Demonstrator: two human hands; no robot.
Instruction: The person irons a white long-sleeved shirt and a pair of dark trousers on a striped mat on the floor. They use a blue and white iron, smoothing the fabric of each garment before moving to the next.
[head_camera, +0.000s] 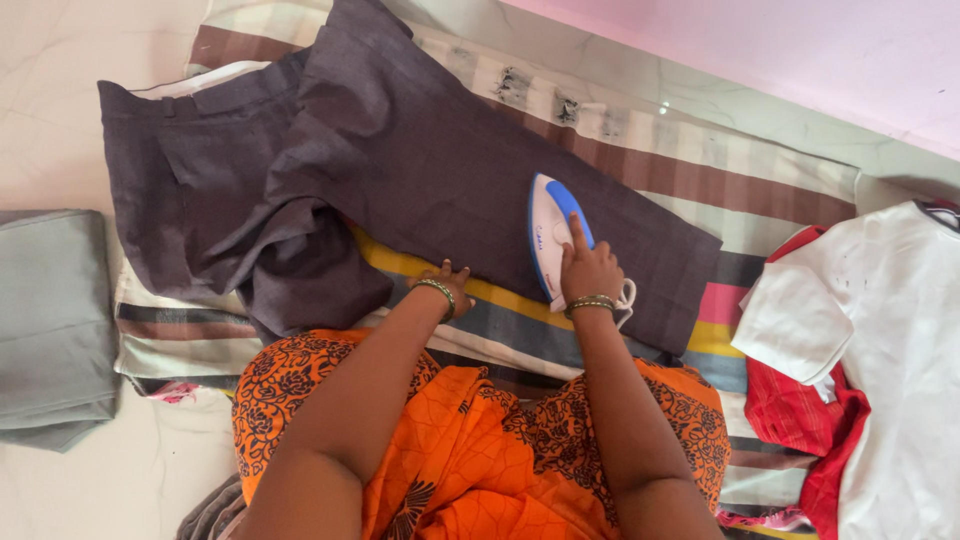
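**Ironing dark trousers on a striped cloth**

Seen from above, a person in an orange patterned garment sits on the floor. The right hand is closed around the handle of a white and blue iron, forefinger stretched along it. The iron rests on a leg of dark grey trousers spread over a striped cloth. The left hand presses the trouser edge, fingers curled. A white shirt lies to the right, folded grey fabric to the left.

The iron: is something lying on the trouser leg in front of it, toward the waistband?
Nothing loose lies there. From the iron, held by the right hand, the dark trouser leg is bare up to the bunched fold near the left hand.
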